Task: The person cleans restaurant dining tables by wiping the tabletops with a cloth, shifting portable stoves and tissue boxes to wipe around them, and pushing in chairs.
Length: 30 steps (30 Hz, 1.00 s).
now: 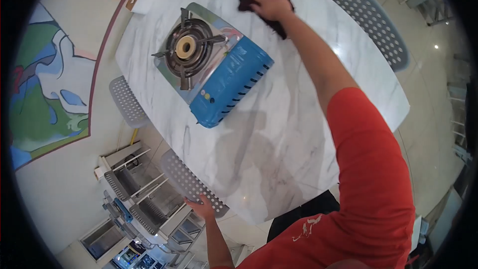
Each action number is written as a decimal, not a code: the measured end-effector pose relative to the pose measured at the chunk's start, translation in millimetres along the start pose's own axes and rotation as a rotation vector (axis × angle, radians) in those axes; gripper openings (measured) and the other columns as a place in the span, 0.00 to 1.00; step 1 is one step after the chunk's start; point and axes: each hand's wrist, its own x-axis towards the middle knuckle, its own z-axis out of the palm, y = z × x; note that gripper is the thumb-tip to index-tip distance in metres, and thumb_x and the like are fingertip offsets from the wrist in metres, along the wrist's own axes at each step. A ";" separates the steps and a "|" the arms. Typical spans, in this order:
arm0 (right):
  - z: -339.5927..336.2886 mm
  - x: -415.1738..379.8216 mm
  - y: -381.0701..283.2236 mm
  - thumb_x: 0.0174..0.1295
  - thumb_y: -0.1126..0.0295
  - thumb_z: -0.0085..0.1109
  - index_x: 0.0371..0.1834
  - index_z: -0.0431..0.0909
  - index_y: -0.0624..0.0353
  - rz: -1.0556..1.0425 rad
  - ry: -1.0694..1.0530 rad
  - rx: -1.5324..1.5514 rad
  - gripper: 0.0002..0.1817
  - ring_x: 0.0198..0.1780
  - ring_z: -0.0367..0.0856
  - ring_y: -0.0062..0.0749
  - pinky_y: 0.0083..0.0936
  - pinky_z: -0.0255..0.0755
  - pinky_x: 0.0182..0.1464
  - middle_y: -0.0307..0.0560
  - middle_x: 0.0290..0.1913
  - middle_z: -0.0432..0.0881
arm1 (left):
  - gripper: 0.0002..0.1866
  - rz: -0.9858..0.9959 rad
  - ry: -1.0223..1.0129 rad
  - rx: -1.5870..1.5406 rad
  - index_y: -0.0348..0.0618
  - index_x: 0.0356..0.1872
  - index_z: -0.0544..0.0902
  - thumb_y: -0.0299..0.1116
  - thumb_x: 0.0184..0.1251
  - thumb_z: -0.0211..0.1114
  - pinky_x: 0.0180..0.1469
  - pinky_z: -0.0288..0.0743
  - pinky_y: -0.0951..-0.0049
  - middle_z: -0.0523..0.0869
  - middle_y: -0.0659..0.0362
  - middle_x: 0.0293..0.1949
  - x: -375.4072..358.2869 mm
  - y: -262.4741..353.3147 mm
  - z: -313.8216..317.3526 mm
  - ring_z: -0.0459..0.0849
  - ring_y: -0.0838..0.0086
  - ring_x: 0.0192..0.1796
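At the far edge of the marble table, a dark cloth lay flat under the right hand, whose fingers were spread wide and pressed on it. Just left of the cloth sat a blue portable gas stove. The left hand, open, rested on 1 perforated grey chair at the near left.

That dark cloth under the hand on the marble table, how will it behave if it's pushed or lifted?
The dark cloth looks soft and bunched under the right hand, so it would probably flop and drape when lifted. On the glossy marble table it likely slides easily under the flat palm. It looks light and unlikely to roll or tip.
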 end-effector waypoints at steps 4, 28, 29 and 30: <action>-1.4 -22.3 82.4 0.64 0.54 0.44 0.67 0.62 0.36 0.105 0.197 -0.009 0.26 0.71 0.55 0.37 0.42 0.45 0.71 0.43 0.70 0.59 | 0.42 -0.028 -0.060 -0.117 0.36 0.67 0.50 0.45 0.59 0.62 0.62 0.62 0.58 0.64 0.38 0.62 -2.5 0.2 -9.1 0.67 0.48 0.63; 3.0 43.1 -40.4 0.61 0.67 0.45 0.70 0.54 0.46 -0.508 -0.163 0.283 0.31 0.71 0.55 0.32 0.38 0.43 0.73 0.41 0.70 0.59 | 0.52 0.002 -0.054 0.134 0.32 0.68 0.47 0.49 0.50 0.67 0.65 0.57 0.52 0.59 0.34 0.63 -5.5 7.4 -3.4 0.61 0.43 0.65; 10.3 56.6 -43.5 0.62 0.65 0.44 0.69 0.56 0.44 -0.462 -0.124 0.321 0.29 0.71 0.55 0.32 0.38 0.44 0.73 0.40 0.70 0.60 | 0.52 0.024 -0.065 0.149 0.32 0.68 0.46 0.48 0.50 0.68 0.66 0.56 0.52 0.58 0.34 0.64 -5.6 4.2 -5.0 0.60 0.43 0.65; 16.8 69.1 -47.5 0.63 0.65 0.44 0.69 0.56 0.44 -0.394 -0.101 0.297 0.28 0.71 0.55 0.33 0.37 0.44 0.72 0.41 0.70 0.59 | 0.52 0.033 -0.059 0.152 0.32 0.68 0.46 0.48 0.50 0.68 0.66 0.56 0.52 0.58 0.34 0.64 -6.4 1.4 -7.1 0.60 0.43 0.65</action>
